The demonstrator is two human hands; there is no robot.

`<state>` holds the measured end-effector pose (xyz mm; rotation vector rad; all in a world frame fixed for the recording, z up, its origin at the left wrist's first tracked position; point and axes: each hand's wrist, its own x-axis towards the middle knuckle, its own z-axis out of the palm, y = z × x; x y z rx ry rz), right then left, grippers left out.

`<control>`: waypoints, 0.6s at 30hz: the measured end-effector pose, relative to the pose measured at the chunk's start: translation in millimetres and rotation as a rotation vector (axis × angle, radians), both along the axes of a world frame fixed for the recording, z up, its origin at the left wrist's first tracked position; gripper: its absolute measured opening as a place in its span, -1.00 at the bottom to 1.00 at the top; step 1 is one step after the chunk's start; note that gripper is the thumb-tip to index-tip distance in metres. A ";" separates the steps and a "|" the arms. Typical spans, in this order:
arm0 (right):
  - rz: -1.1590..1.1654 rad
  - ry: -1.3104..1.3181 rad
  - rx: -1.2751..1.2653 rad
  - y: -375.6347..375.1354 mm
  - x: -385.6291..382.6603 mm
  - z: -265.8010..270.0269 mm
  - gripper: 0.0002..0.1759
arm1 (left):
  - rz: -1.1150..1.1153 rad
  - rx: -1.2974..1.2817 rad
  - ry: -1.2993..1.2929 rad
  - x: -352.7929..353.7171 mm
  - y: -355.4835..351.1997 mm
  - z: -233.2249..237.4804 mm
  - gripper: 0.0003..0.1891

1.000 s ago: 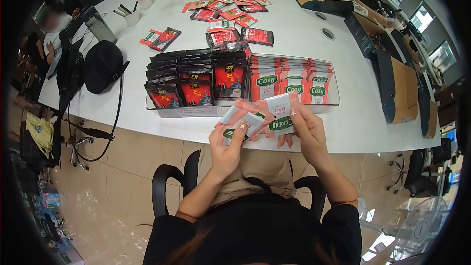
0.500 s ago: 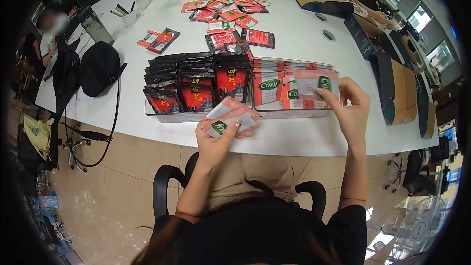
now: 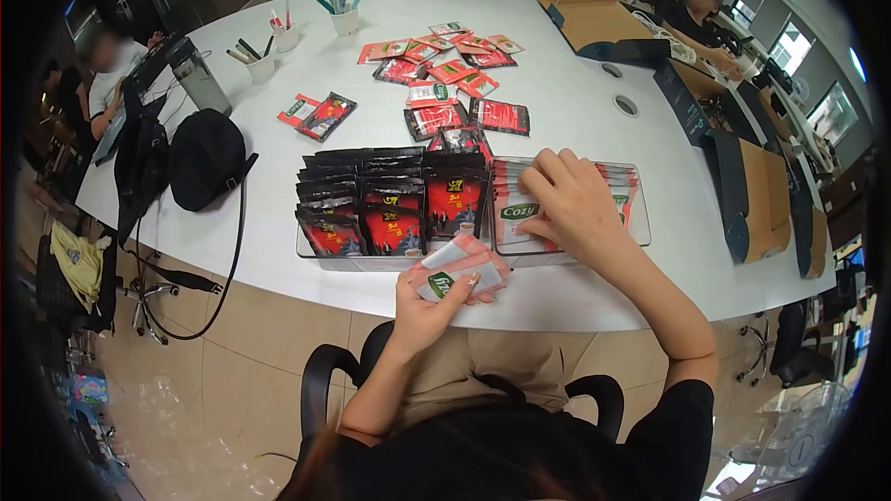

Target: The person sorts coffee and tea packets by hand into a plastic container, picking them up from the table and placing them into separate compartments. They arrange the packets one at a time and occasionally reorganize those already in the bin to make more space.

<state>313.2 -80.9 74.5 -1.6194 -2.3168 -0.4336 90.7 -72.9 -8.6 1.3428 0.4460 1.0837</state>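
My left hand is closed around a small fanned stack of pink and white Cozy tea sachets, held low in front of the table edge. Over the clear bin of Cozy sachets on the right is my right hand. Its thumb and fingers are bent around the front left Cozy sachet there; the palm hides part of the row. Beside that bin stands a clear bin filled with upright rows of black and red G7 coffee sachets.
Loose tea and coffee sachets lie scattered behind the bins, with two more to the left. Pen cups, a bottle and a black cap are farther left. Open cardboard boxes line the right side. Other people sit and stand around.
My right hand has moved left and down onto the front of the tea bin, from holding one sachet above its right side. My left hand keeps its stack. A person's hand now shows at the far edge.
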 end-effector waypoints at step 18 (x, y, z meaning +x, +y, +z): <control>0.052 0.376 0.075 -14.8 -1.8 -2.9 -0.60 | 0.063 -0.116 0.068 5.1 -2.2 8.5 -0.79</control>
